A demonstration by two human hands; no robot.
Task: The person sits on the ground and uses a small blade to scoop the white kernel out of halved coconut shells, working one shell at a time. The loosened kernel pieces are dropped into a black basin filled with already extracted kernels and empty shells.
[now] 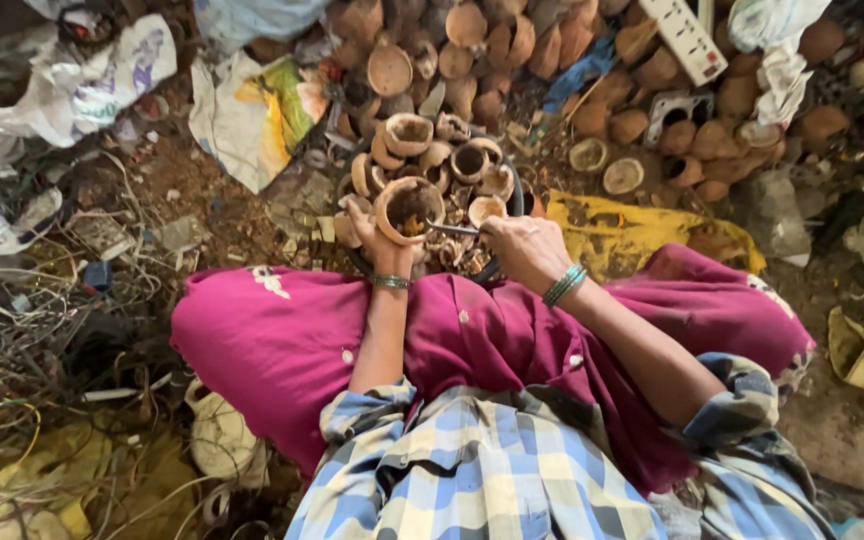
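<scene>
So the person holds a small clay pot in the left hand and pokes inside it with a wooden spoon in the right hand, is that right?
Not quite. In the head view the left hand does hold the clay pot, but the tool in the right hand is a thin metal one, not a wooden spoon. Its tip reaches into the pot's mouth.

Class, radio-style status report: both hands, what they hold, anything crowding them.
Left hand gripping clay cup. Right hand holding thin metal tool, tip at cup. Heap of clay cups crowding just ahead.
</scene>
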